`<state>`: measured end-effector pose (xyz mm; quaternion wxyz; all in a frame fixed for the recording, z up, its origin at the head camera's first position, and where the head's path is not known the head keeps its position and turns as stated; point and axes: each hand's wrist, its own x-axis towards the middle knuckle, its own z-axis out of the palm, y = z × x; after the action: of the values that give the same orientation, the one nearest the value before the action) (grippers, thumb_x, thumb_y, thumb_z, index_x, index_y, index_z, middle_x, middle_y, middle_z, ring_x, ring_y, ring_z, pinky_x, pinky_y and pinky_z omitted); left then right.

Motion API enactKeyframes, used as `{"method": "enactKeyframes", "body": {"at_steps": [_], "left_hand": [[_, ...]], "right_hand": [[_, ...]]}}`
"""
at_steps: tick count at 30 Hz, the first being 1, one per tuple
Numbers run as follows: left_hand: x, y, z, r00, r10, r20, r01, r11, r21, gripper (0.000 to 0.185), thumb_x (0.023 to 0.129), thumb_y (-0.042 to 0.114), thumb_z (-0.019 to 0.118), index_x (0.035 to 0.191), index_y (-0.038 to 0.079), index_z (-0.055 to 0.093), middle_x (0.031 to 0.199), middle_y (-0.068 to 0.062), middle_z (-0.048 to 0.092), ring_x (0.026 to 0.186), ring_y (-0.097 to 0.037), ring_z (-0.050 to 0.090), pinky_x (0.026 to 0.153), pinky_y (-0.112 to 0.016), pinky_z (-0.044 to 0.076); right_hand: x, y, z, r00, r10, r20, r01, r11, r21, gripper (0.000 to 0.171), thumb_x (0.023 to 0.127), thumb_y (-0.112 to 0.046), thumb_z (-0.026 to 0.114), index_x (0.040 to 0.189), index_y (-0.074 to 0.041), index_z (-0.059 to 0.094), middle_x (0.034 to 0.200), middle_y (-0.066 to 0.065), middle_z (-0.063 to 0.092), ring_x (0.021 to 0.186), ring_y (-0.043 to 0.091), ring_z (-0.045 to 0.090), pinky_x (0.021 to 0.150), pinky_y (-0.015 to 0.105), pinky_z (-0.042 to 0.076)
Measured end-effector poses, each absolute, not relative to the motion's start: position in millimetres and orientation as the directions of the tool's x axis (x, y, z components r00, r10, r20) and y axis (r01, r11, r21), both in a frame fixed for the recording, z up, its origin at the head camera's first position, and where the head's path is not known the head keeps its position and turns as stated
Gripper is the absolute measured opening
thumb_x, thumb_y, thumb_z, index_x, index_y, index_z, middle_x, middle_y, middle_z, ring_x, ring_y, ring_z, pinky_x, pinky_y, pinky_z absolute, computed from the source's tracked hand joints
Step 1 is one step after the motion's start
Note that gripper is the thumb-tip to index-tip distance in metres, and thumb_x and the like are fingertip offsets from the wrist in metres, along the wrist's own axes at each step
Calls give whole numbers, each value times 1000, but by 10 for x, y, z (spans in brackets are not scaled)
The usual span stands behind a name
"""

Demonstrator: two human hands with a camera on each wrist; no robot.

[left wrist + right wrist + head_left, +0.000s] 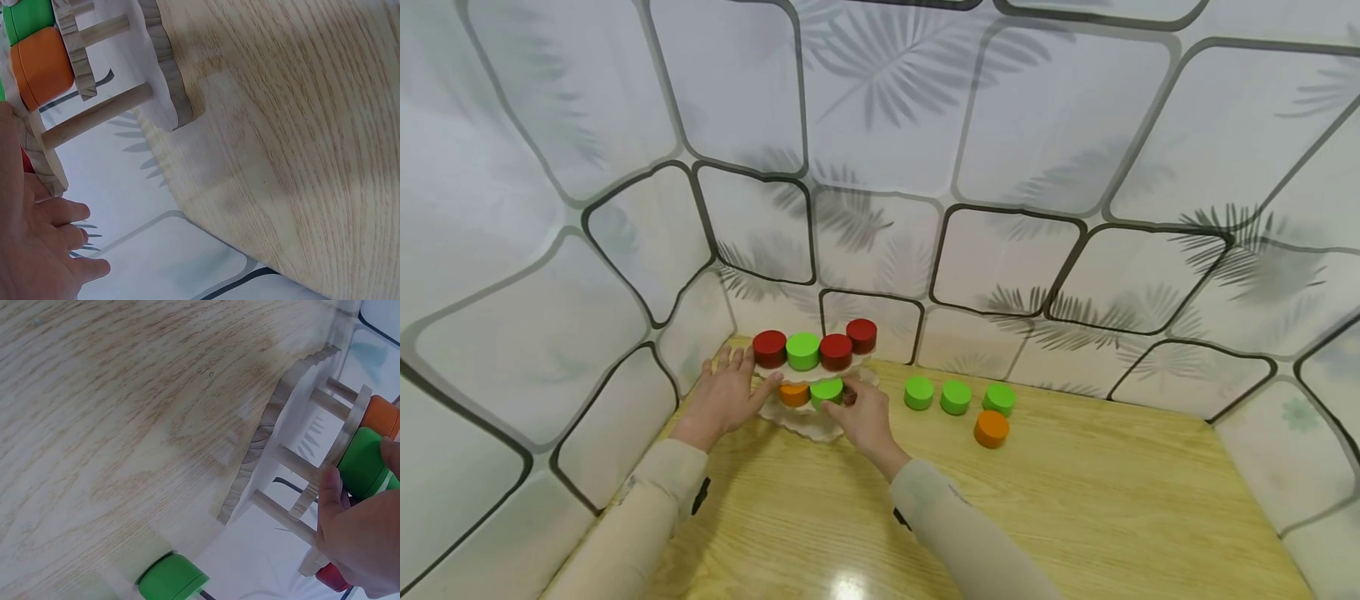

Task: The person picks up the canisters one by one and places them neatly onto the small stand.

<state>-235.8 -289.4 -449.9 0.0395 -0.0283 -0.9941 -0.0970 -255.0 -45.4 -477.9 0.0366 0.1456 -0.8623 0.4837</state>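
Note:
A white two-tier stand with scalloped rims sits at the table's back left. Its top tier carries a red disc, a green disc and two more red ones. On the lower tier lie an orange disc and a green disc. My right hand pinches that green disc at the tier's edge, thumb on its side. My left hand rests against the stand's left side with fingers straight, next to the orange disc.
Three green discs and one orange disc lie loose on the wooden table right of the stand. One green disc shows in the right wrist view. Patterned white walls close in the back and sides.

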Motion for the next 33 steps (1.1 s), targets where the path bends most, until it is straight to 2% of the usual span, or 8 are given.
{"method": "enactKeyframes", "body": {"at_steps": [16, 25, 33], "left_hand": [[-2350, -2894, -4500, -996, 47, 82, 62, 979, 196, 90, 110, 63, 32, 158, -14, 33, 161, -39, 36, 155, -58, 23, 122, -76, 21], [-2337, -2864, -4478, -996, 40, 79, 55, 978, 203, 91, 110, 64, 32, 159, -13, 33, 162, -38, 35, 155, -57, 23, 122, -76, 21], [-2337, -2865, -4473, -996, 42, 75, 57, 977, 205, 91, 110, 63, 32, 159, -13, 33, 162, -39, 35, 155, -58, 21, 122, -76, 21]], "right_hand": [[-2542, -551, -4748, -958, -168, 233, -287, 509, -812, 26, 86, -19, 89, 107, -6, 81, 89, 8, 77, 78, 10, 60, 70, 23, 52], [-2549, -558, -4795, -946, -153, 286, -323, 521, -790, 22, 86, -22, 90, 98, -7, 81, 80, 5, 73, 73, 10, 57, 66, 23, 48], [-2548, -569, -4802, -947, -137, 292, -320, 512, -797, 25, 85, -23, 91, 101, -7, 82, 80, 5, 72, 73, 9, 57, 65, 22, 47]]}}
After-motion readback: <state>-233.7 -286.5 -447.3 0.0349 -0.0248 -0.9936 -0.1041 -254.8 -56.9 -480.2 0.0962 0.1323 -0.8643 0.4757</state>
